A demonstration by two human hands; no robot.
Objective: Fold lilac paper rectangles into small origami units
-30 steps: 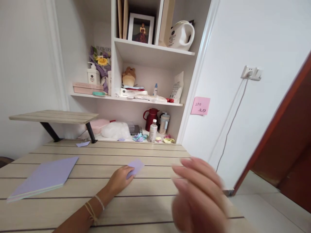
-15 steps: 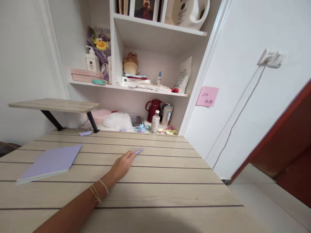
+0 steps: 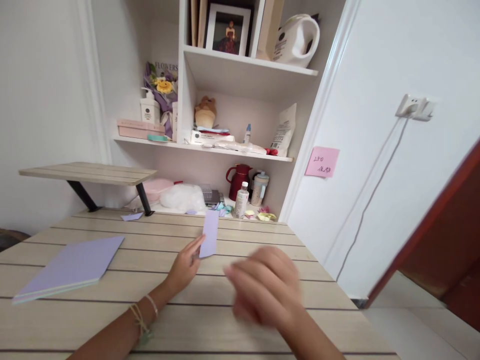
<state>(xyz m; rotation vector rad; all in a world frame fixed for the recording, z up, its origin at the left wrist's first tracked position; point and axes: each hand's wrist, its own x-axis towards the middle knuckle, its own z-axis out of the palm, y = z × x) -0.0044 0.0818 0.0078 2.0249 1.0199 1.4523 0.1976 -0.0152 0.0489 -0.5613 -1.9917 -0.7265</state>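
A narrow strip of folded purple paper (image 3: 210, 235) is tilted up over the middle of the wooden table (image 3: 180, 325). My left hand (image 3: 185, 262) grips it by its lower left edge, fingers closed on it. My right hand (image 3: 262, 290) hovers near the camera, to the right of the paper and apart from it. It is smeared by motion; its fingers look curled, and whether anything is in them I cannot make out. A stack of purple paper sheets (image 3: 75, 265), with pale green ones beneath, lies at the left.
A small raised wooden shelf (image 3: 90, 172) on black legs stands at the back left, a folded purple piece (image 3: 132, 217) beside its leg. Behind the table, a white shelf unit holds a bottle (image 3: 241, 201), a red jug (image 3: 238, 180) and folded paper pieces (image 3: 266, 216).
My right hand has come into view from the lower right. The purple paper has turned from edge-on to showing its broad face. The camera has tilted up a little.
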